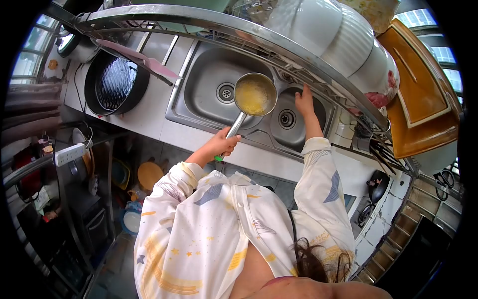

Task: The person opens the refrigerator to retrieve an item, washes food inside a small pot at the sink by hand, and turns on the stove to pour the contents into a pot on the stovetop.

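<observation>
My left hand [222, 144] is closed around the metal handle of a small saucepan [271, 103], holding it above the double sink [199, 74]. Cloudy yellow contents [253, 97] with paler bits lie inside the pan. A bit of green shows at the handle's end, below my fingers. My right hand [304, 102] reaches over the smaller right basin [295, 134] toward the back edge of the sink, close to the rack's lower rail. Its fingers are apart, and I see nothing held in them. Whether the fingertips touch the fitting [286, 75] behind the pan is unclear.
A metal dish rack [294, 47] overhangs the sink's back, carrying white bowls [343, 42]. A brown tray [423, 109] leans at the right. A black pan [115, 82] stands on the counter at the left, near a pink board [144, 60]. A power strip [69, 155] hangs lower left.
</observation>
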The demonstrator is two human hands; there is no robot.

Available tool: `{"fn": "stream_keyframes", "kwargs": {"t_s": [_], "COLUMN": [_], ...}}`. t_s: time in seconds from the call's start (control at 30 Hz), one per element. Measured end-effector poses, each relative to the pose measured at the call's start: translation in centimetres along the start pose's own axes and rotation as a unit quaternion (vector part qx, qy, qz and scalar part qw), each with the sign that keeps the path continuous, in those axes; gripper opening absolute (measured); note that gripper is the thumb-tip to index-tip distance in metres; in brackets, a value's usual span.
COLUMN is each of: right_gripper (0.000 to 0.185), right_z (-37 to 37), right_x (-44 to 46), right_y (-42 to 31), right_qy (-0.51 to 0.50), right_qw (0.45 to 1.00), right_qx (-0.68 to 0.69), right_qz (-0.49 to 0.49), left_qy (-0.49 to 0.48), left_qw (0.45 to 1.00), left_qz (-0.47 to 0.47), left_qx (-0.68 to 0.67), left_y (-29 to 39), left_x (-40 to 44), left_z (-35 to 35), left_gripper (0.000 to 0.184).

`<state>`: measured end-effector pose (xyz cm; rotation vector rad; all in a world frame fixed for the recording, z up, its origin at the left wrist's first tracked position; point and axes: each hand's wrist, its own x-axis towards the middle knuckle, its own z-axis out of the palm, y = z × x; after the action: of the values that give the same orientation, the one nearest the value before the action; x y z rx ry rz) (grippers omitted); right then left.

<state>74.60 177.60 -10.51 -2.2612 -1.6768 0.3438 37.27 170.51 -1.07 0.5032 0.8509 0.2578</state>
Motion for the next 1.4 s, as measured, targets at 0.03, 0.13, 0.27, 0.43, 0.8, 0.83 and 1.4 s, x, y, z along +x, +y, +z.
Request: {"fn": "stream_keyframes", "kwargs": {"t_s": [0.03,0.13,0.27,0.43,0.8,0.83,1.4], "right_gripper": [0.052,0.032,0.029,0.031,0.023,0.022,0.029], "right_z": [-0.9,-4.9,-3.5,-0.8,0.1,-1.0,-1.6], "right_x": [-0.5,-2.9,-5.0,-5.1,-6.5,-6.2,-6.7], "right_y": [-1.3,-8.8,-14.2,-17.2,-19.0,-19.9,-19.2], "right_qy": [0.001,0.127,-0.098,-0.126,-0.333,-0.283,-0.400], "right_qw": [1.000,0.978,0.933,0.904,0.911,0.925,0.883], "right_qx": [-0.001,0.026,0.045,-0.071,0.085,-0.012,-0.188], "right_qz": [0.003,-0.164,-0.342,-0.403,-0.226,-0.255,-0.162], "left_qy": [0.009,0.009,0.009,-0.008,-0.021,-0.020,-0.020], "left_qw": [1.000,1.000,1.000,0.998,0.999,0.999,0.999], "left_qz": [-0.005,0.000,0.002,-0.012,0.000,-0.001,-0.014], "left_qx": [0.017,0.015,0.018,0.055,0.043,0.045,0.037], "left_y": [-0.1,-0.2,-0.5,-1.2,-2.0,-1.9,-1.2], "left_x": [-0.2,-0.7,-1.2,-2.2,-3.9,-4.1,-5.0], "left_z": [0.0,-0.2,-0.1,-0.2,0.3,0.2,0.5], "left_gripper": [0.021,0.021,0.022,0.025,0.023,0.023,0.021]}}
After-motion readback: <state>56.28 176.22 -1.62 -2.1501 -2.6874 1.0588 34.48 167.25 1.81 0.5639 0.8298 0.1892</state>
